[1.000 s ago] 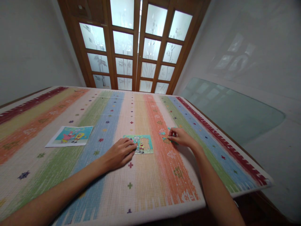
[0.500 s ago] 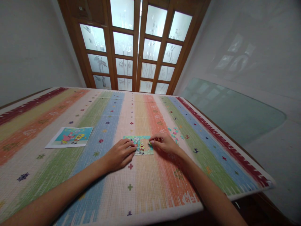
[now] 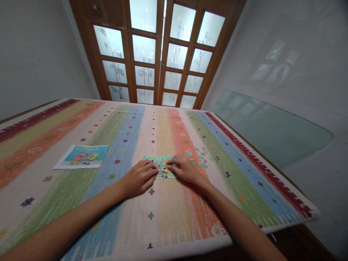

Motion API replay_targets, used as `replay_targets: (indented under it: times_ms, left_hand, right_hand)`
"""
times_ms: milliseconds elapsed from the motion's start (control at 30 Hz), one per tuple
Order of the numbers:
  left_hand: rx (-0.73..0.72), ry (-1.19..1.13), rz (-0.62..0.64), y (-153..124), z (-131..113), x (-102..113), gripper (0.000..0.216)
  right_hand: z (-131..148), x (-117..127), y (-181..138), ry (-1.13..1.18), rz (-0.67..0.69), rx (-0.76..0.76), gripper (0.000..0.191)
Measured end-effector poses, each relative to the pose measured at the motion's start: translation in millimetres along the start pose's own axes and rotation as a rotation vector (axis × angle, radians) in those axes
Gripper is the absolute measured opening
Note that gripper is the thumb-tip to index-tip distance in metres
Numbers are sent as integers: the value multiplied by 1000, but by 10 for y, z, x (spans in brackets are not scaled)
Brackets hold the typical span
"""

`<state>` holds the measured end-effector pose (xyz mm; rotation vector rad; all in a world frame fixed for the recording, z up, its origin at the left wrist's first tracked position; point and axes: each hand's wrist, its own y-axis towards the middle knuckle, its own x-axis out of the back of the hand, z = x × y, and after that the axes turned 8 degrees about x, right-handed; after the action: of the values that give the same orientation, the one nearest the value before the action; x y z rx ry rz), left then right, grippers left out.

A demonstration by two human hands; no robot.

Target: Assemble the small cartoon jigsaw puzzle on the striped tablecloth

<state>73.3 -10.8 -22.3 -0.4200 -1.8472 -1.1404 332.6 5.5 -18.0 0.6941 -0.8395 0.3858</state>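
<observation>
A small, partly assembled jigsaw puzzle (image 3: 162, 175) with a bright cartoon picture lies flat on the striped tablecloth, between my hands. My left hand (image 3: 141, 175) rests over its left part, fingers lightly bent and lying on the surface. From the right, my right hand (image 3: 185, 167) reaches over the puzzle with thumb and index finger pinched at its middle. The small puzzle piece in that pinch is mostly covered by the fingertips. Several loose puzzle pieces (image 3: 202, 153), mainly turquoise with some pink, are scattered just beyond my right hand.
To the left lies a paper sheet with a cartoon picture (image 3: 86, 156). The striped tablecloth (image 3: 168, 210) covers the table. A glass-like panel (image 3: 269, 127) is along the wall at right. Wooden doors with frosted panes (image 3: 145, 47) stand behind the table.
My right hand has moved slightly left, from the puzzle's right end toward its middle, uncovering more loose pieces. My left hand stays in place on the puzzle.
</observation>
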Motion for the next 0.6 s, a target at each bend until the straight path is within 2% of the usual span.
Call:
replay_targets:
  times_ms: [200,600]
  left_hand:
    - [6,-15,-3,4,5,-8,23]
    - [7,-19,1,9,-3,1,23]
  right_hand:
    - [43,-30,-6,-133,16,23,10]
    - [75,-75,-11,-226,-17,22,12]
